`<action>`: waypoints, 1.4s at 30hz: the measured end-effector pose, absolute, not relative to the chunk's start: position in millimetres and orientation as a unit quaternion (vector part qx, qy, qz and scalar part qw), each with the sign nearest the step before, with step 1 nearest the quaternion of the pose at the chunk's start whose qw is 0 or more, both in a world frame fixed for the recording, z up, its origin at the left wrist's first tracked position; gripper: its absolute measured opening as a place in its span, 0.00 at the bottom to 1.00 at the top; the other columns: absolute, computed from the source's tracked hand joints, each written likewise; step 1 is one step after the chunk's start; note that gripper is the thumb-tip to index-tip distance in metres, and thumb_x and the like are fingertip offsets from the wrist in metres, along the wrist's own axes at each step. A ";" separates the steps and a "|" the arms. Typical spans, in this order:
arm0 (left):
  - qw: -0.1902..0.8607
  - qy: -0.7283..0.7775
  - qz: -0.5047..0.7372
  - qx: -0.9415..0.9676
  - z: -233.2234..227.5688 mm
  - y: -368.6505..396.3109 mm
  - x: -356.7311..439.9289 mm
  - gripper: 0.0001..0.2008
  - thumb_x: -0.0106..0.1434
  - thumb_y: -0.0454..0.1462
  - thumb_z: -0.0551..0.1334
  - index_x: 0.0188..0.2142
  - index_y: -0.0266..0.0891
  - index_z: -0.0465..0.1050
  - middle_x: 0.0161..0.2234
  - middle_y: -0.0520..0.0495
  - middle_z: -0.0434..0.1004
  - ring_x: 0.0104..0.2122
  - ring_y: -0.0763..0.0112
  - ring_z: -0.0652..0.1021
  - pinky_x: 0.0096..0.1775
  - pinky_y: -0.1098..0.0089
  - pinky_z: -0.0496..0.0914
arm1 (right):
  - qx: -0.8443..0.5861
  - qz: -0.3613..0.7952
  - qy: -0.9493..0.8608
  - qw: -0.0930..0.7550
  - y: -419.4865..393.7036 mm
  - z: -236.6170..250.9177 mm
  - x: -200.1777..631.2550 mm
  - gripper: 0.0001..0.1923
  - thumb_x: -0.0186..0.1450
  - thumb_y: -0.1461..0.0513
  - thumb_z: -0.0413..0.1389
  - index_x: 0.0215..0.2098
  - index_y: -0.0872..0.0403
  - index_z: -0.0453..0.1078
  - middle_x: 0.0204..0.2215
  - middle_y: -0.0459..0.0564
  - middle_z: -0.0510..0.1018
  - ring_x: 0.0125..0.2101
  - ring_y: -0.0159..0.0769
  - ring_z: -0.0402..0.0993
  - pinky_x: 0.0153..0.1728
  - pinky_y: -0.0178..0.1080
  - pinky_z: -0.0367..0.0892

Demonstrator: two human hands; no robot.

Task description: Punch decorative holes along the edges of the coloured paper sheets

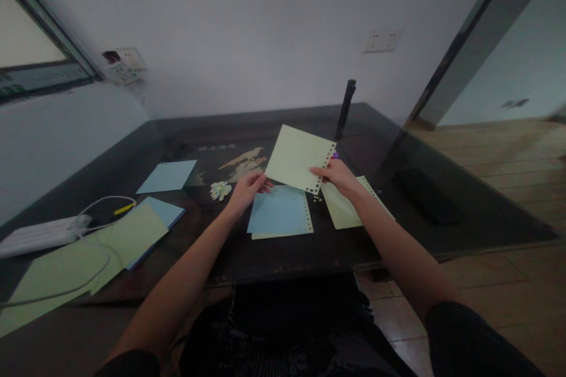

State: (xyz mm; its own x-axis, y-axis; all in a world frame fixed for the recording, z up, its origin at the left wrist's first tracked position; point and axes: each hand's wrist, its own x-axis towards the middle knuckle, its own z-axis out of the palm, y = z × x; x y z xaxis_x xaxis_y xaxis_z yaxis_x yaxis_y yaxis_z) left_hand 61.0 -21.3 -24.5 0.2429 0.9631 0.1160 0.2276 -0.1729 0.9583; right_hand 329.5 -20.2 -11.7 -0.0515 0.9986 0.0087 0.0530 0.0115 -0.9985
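Nearest, ahead of the lap: dark table (274, 259), front edge bare below the blue sheet (278, 211). Left of that sheet, green and blue paper pile (110, 247) under a white cable (95, 206). Just above the blue sheet, left hand (247, 187) loosely curled, fingertips at the lower corner of a lifted green sheet (297, 158); right hand (338, 175) pinching its punched edge, perhaps with something purple behind, too small to tell. Right of the blue sheet, another green sheet (342, 211), then open tabletop. Beyond, paper bits (220, 189), a dark post (345, 107), white wall.
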 end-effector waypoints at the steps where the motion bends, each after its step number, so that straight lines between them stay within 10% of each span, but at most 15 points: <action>1: 0.438 0.456 0.400 0.664 -26.4 -18.7 61.9 0.16 0.61 0.47 0.57 0.36 0.35 0.72 0.31 0.45 0.78 0.26 0.70 0.77 0.31 0.70 0.69 | -0.502 0.487 -0.508 0.502 -18.6 -12.3 335.6 0.13 0.49 0.59 0.65 0.30 0.58 0.74 0.29 0.53 0.80 0.27 0.36 0.74 0.25 0.37 0.68; 23: 0.019 0.603 0.180 0.777 -27.2 12.6 113.1 0.16 0.60 0.42 0.61 0.46 0.40 0.67 0.52 0.38 0.65 0.46 0.54 0.73 0.40 0.64 0.68 | -0.499 0.456 -0.405 0.616 -23.7 -23.5 364.6 0.17 0.46 0.58 0.66 0.32 0.58 0.73 0.33 0.55 0.81 0.30 0.41 0.77 0.30 0.42 0.73; 28: 0.144 0.528 0.323 0.772 -9.9 1.0 118.5 0.13 0.59 0.38 0.62 0.44 0.41 0.66 0.45 0.42 0.71 0.42 0.61 0.75 0.42 0.63 0.68 | -0.499 0.469 -0.384 0.620 -25.5 -20.3 361.4 0.15 0.47 0.61 0.65 0.33 0.57 0.72 0.36 0.55 0.81 0.33 0.42 0.77 0.30 0.41 0.73; 34: 0.606 0.368 0.449 0.545 -10.5 -37.6 152.6 0.18 0.54 0.40 0.67 0.42 0.41 0.64 0.35 0.49 0.73 0.30 0.73 0.77 0.33 0.71 0.71 | -0.492 0.484 -0.376 0.619 -27.0 -18.0 360.0 0.15 0.48 0.64 0.64 0.35 0.57 0.72 0.39 0.56 0.80 0.36 0.43 0.77 0.33 0.43 0.74; 42: 0.695 0.338 0.436 0.461 -19.2 -55.8 158.2 0.14 0.56 0.43 0.66 0.40 0.40 0.68 0.35 0.50 0.74 0.31 0.76 0.76 0.32 0.74 0.71 | -0.476 0.458 -0.402 0.634 -30.9 -17.6 353.0 0.20 0.45 0.58 0.66 0.35 0.58 0.72 0.35 0.55 0.81 0.33 0.43 0.77 0.31 0.42 0.72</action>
State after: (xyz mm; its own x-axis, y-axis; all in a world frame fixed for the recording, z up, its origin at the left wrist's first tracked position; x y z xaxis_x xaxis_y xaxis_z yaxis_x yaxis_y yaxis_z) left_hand 158.2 -55.8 -19.2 0.3908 0.9180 -0.0678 -0.2943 0.1944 0.9357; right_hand 353.0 -30.9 -17.6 0.2567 0.9638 0.0726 -0.1977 0.1259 -0.9722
